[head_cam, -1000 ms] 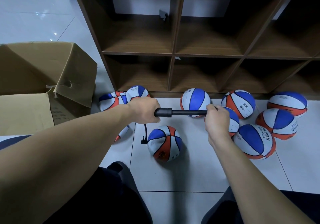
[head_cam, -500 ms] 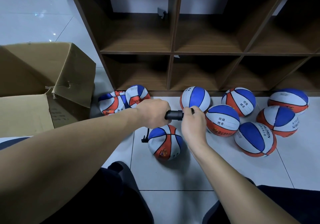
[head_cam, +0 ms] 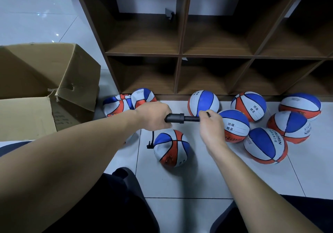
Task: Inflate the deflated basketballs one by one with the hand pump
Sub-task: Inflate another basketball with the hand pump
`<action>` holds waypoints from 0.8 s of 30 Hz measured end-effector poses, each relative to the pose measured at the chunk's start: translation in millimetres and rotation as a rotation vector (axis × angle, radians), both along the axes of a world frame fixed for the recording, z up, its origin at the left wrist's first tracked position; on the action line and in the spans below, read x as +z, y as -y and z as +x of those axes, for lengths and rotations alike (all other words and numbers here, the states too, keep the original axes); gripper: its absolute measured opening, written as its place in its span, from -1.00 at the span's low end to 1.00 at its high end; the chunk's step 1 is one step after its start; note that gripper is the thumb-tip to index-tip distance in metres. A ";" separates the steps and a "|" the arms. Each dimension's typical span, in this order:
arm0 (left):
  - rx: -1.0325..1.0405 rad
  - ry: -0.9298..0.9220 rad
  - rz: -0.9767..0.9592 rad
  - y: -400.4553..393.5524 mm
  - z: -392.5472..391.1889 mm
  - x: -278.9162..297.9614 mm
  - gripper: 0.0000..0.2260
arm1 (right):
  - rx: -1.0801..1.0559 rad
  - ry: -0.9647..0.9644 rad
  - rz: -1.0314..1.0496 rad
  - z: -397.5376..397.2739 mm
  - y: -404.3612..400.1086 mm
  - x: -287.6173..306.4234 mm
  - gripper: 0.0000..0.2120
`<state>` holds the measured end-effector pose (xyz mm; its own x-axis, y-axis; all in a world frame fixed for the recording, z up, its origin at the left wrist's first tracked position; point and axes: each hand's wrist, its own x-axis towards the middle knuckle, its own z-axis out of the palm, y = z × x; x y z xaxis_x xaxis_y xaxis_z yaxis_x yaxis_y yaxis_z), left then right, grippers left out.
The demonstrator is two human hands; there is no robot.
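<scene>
Left hand (head_cam: pixel 153 115) hides the hand pump (head_cam: pixel 182 118) barrel, right hand (head_cam: pixel 210 124) clamps its handle; hose joint blurry. Basketball (head_cam: pixel 172 147) at six o'clock below. Cardboard box (head_cam: pixel 45 88), nine o'clock, contents unseen; shelf (head_cam: pixel 180 56) cubbies dark.

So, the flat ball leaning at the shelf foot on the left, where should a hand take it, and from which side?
Take the crumpled ball by its upper folded edge, coming from above and from the front. It is caved in, so a pinch there should hold. The shelf blocks the back, and another flat ball lies against its left.
</scene>
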<state>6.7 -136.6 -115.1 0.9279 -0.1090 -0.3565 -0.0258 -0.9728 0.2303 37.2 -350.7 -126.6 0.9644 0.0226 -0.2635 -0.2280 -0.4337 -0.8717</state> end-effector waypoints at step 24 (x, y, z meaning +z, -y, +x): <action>-0.016 0.046 0.030 26.4 -1.1 3.0 -0.86 | 0.007 0.051 -0.029 -24.5 -20.3 -3.8 -0.68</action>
